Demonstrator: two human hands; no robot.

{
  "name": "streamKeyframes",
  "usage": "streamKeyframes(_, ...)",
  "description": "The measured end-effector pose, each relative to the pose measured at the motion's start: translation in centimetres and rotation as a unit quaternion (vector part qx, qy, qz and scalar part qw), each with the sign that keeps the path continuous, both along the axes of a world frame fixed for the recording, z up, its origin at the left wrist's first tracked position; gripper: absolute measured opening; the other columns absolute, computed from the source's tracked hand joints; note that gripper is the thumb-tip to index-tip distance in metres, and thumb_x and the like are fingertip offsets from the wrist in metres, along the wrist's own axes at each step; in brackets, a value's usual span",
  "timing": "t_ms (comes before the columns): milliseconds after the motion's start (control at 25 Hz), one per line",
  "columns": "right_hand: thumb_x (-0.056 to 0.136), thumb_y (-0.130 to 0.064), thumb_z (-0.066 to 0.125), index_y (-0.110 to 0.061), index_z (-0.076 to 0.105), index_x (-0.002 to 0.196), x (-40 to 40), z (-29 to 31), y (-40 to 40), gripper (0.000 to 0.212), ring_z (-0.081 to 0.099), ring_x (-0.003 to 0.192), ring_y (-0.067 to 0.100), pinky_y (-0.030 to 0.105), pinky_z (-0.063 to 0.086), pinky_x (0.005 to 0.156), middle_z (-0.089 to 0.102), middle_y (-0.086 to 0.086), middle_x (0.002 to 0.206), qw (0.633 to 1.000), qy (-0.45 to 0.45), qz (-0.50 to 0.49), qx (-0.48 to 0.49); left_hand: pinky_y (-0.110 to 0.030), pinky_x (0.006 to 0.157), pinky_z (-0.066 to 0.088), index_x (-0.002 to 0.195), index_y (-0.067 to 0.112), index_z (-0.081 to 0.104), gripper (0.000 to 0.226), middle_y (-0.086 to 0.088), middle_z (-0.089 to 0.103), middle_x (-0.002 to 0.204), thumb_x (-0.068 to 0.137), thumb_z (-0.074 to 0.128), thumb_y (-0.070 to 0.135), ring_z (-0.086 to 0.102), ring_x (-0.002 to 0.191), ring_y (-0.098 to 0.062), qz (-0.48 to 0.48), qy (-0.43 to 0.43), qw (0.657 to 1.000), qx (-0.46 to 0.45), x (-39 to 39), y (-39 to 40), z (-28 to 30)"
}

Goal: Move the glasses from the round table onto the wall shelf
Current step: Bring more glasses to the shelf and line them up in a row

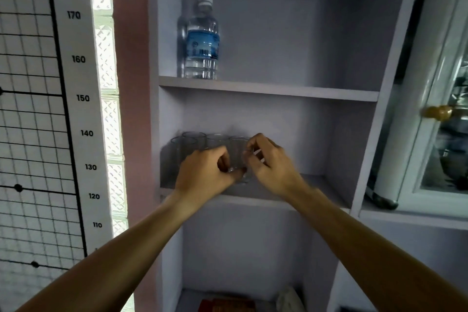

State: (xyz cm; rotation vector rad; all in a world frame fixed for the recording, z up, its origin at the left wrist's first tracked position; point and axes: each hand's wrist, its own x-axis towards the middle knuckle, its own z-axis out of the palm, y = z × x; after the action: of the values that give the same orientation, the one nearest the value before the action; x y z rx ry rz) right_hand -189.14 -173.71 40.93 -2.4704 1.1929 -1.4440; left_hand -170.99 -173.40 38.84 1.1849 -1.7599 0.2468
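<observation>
Both hands, left hand (205,170) and right hand (268,162), pinch 1 glass (236,159) on the shelf (304,185); should seat it flat beside the glass row (192,142), then let go gently.

On the wall shelf (268,90), counting by boards: one water bottle (201,38) stands on the upper board; at least five clear glasses (193,140) cluster on the middle board; two hands (206,171) reach there.

Daylight is glaring through the glass-block window (107,99), leaving the shelf (268,88) dim; edges are bowing, hands are blurring.
</observation>
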Motion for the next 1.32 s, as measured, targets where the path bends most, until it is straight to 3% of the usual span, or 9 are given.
streamKeyframes(400, 0.093, -0.026, 0.054, -0.018, 0.055, 0.094, -5.7, -0.3, 0.5, 0.008, 0.062, 0.078, 0.021, 0.042, 0.053, 0.068, 0.064, 0.002, 0.095, 0.996, -0.006, -0.077, 0.036, -0.026, 0.048, 0.046, 0.063, 0.028, 0.053, 0.047, 0.013, 0.059, 0.054, 0.065, 0.065, 0.073, 0.056, 0.052, 0.000, -0.038, -0.002, 0.998, 0.053, -5.7, -2.0, -0.5)
streamKeyframes(640, 0.095, -0.028, 0.053, -0.025, 0.054, 0.105, -6.0, -0.7, -0.7, 0.010, 0.061, 0.081, 0.008, 0.014, 0.044, 0.061, 0.063, -0.003, 0.105, 0.995, -0.016, -0.078, 0.059, -0.024, 0.050, 0.041, 0.060, 0.030, 0.052, 0.043, 0.014, 0.058, 0.053, 0.068, 0.067, 0.070, 0.058, 0.054, -0.004, -0.037, -0.011, 0.997, 0.068, -6.0, -3.1, -0.2)
streamKeyframes(800, 0.095, -0.029, 0.053, -0.032, 0.054, 0.113, -5.9, -0.9, -1.0, 0.018, 0.064, 0.080, 0.010, 0.020, 0.049, 0.064, 0.063, -0.003, 0.109, 0.993, -0.055, -0.074, 0.072, -0.025, 0.053, 0.047, 0.065, 0.027, 0.058, 0.037, 0.011, 0.063, 0.059, 0.073, 0.070, 0.061, 0.061, 0.058, -0.007, -0.039, -0.025, 0.997, 0.053, -5.7, -3.8, -0.2)
streamKeyframes(1000, 0.096, -0.023, 0.055, -0.025, 0.056, 0.119, -5.6, -0.8, -1.0, 0.023, 0.068, 0.082, 0.013, 0.028, 0.057, 0.071, 0.063, -0.002, 0.109, 0.992, -0.075, -0.069, 0.079, -0.027, 0.053, 0.043, 0.062, 0.028, 0.048, 0.035, 0.004, 0.061, 0.059, 0.080, 0.067, 0.051, 0.064, 0.062, -0.019, -0.006, -0.051, 0.998, 0.042, -5.6, -4.7, -0.3)
streamKeyframes(1320, 0.095, -0.023, 0.055, -0.023, 0.059, 0.114, -5.4, -0.3, -1.0, 0.019, 0.066, 0.084, 0.012, 0.025, 0.055, 0.071, 0.064, -0.004, 0.104, 0.989, -0.088, -0.068, 0.096, -0.030, 0.057, 0.048, 0.064, 0.027, 0.051, 0.029, 0.001, 0.067, 0.066, 0.078, 0.067, 0.047, 0.067, 0.070, -0.026, 0.014, -0.044, 0.998, 0.049, -5.7, -4.3, -0.2)
